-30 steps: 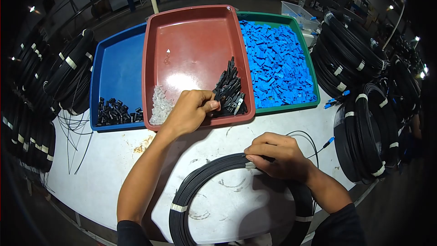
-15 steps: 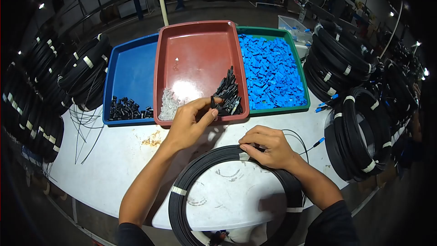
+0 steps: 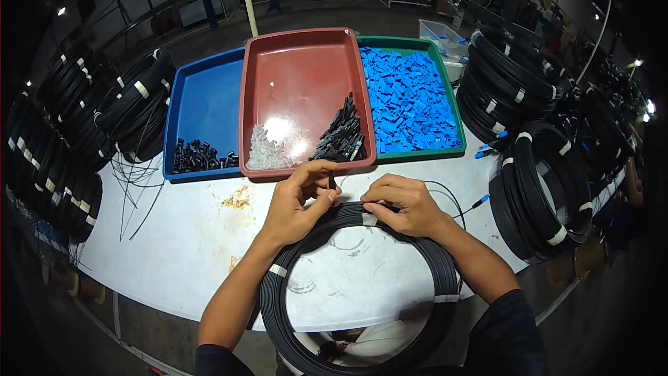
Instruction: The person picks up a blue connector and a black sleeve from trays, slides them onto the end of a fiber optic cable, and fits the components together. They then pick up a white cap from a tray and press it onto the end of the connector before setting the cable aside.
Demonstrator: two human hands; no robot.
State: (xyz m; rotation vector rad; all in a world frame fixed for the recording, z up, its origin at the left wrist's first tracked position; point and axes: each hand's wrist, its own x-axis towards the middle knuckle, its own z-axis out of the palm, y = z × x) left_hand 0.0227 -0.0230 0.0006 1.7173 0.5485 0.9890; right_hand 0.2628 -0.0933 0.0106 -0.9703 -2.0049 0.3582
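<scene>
My left hand (image 3: 296,202) is closed, pinching a small, slim black plastic piece (image 3: 332,179) between fingers and thumb, just in front of the red tray (image 3: 306,30). A short gap to the right, my right hand (image 3: 407,202) is closed with its fingertips pinched on a thin black cable at the top of the coil; the cable's tip is mostly hidden. The black cable coil (image 3: 445,271), bound with pale tape, leans over the table's front edge beneath both hands. A blue-tipped connector (image 3: 480,201) ends a cable loop right of my right hand.
The red tray holds clear bits (image 3: 266,150) and black pieces (image 3: 341,132). A blue tray (image 3: 202,90) with black parts stands left; a green tray (image 3: 456,115) of blue parts stands right. Cable coils (image 3: 136,104) flank the white table (image 3: 174,237), with more coils (image 3: 539,195) opposite.
My left hand has come back from the black pieces in the red tray toward my right hand, carrying a slim black piece. My right hand stays at the coil. The view shifted slightly.
</scene>
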